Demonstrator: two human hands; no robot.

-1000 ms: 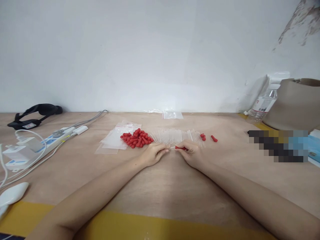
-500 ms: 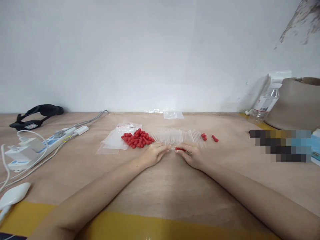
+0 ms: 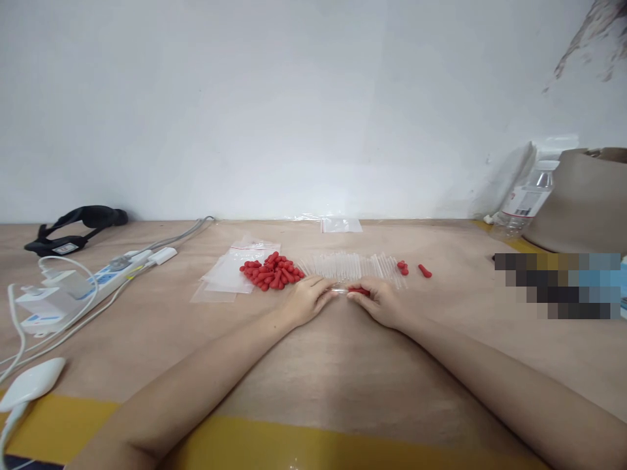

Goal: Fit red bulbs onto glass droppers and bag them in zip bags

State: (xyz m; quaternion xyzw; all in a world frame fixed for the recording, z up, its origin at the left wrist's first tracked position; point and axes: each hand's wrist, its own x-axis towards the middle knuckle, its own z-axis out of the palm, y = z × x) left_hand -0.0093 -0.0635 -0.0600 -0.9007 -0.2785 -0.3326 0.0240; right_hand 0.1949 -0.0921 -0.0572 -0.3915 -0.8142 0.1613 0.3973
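Note:
Low over the table, my left hand (image 3: 309,300) is closed in a pinch on a thin clear tube (image 3: 339,290). My right hand (image 3: 383,303) has its fingers around a red rubber bulb (image 3: 360,291), partly covered by the fingers. The tube's right end meets the bulb's left end; whether it is inside cannot be made out. Just beyond both hands lies a row of clear tubes (image 3: 343,266). A heap of red rubber bulbs (image 3: 272,272) sits left of that row. On the right are a few loose bulbs (image 3: 402,267) and a single one (image 3: 424,271).
Clear zip bags (image 3: 223,277) lie under and beside the heap; another bag (image 3: 341,226) is by the wall. At left are a power strip (image 3: 105,277), cables and a black strap (image 3: 78,225). A plastic bottle (image 3: 531,196) leans near a brown bin (image 3: 580,199) at right.
The view has shifted slightly. A little more of the tube shows between my hands, and the bulb sits slightly farther right. Both hands keep their grips.

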